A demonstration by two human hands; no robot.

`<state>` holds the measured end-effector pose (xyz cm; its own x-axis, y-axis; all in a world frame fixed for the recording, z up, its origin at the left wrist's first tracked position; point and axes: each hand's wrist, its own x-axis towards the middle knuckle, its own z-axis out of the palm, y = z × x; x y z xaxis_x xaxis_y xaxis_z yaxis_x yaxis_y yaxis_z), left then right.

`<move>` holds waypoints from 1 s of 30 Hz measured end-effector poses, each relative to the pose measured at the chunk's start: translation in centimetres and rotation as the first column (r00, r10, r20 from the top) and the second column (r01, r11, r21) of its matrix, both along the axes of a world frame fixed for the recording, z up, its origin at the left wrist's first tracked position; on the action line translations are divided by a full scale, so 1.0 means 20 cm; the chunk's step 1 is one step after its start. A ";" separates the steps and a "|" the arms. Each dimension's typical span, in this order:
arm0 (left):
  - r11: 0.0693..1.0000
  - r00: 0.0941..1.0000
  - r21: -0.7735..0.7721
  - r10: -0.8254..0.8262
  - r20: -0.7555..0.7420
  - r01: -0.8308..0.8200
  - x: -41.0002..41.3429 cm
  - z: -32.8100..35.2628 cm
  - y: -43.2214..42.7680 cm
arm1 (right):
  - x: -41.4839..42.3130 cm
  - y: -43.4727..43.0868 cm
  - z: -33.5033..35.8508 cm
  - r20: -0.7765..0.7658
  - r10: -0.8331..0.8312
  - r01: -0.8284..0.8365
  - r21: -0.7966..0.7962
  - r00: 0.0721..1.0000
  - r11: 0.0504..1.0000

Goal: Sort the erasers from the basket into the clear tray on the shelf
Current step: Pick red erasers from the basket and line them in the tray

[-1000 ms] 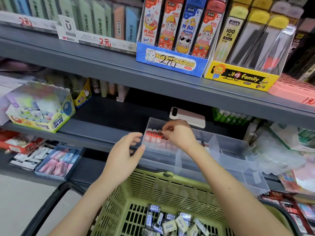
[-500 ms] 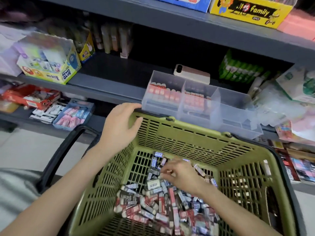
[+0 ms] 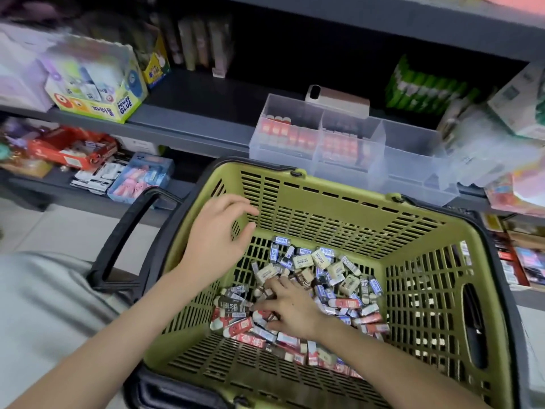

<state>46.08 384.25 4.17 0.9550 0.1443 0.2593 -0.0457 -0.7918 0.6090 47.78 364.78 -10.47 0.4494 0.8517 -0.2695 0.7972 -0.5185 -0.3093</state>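
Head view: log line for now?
right hand: spread on erasers | left hand: open, over basket | clear tray: two compartments stocked

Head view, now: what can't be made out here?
All in the head view:
1. Whether the right hand pinches one of the small wrapped erasers: its own fingers cover the contact.
2. Print on those erasers: too small and blurred.
3. The slotted green plastic basket: near edge cut off by the frame's bottom.
4. The clear plastic compartment tray: right compartment's contents, veiled by cloudy walls.
5. The yellow cardboard glue box: contents motion-blurred.
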 end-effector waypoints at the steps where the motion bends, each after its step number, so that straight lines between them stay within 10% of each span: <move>1: 1.000 1.000 -0.013 -0.006 -0.015 0.006 0.00 -0.01 0.00 | 0.00 0.02 0.00 -0.003 -0.013 0.013 -0.007 1.000 1.000; 11: 0.974 0.900 -0.220 -0.143 -0.412 0.054 0.02 -0.05 -0.03 | 0.21 0.01 0.10 -0.091 -0.381 0.389 0.083 0.920 0.918; 15: 0.952 0.791 -0.302 -0.148 -0.594 -0.049 0.04 -0.10 -0.12 | 0.25 -0.05 0.22 -0.590 -0.553 0.753 0.153 0.589 0.640; 17: 0.837 0.693 -0.492 -0.207 -0.690 -0.239 0.04 -0.13 -0.20 | 0.20 -0.05 0.29 -0.811 -0.385 0.836 0.213 0.440 0.505; 21: 0.373 0.631 -0.716 -0.341 -0.697 -0.590 0.03 -0.21 -0.32 | 0.10 -0.04 0.36 -0.913 -0.151 0.804 0.243 0.378 0.543; 23: 0.438 0.631 -0.669 -0.253 -0.733 -0.601 0.03 -0.26 -0.32 | 0.08 -0.07 0.33 -0.852 -0.251 0.758 0.228 0.459 0.611; 27: 0.687 0.478 -0.475 -0.209 -0.854 -0.549 0.02 -0.36 -0.26 | 0.06 -0.12 0.15 -0.222 -0.222 0.245 0.079 0.949 0.966; 30: 0.825 0.370 -0.385 -0.235 -0.899 -0.414 0.00 -0.46 -0.26 | 0.07 -0.14 0.06 -0.077 -0.046 0.048 0.014 0.996 0.999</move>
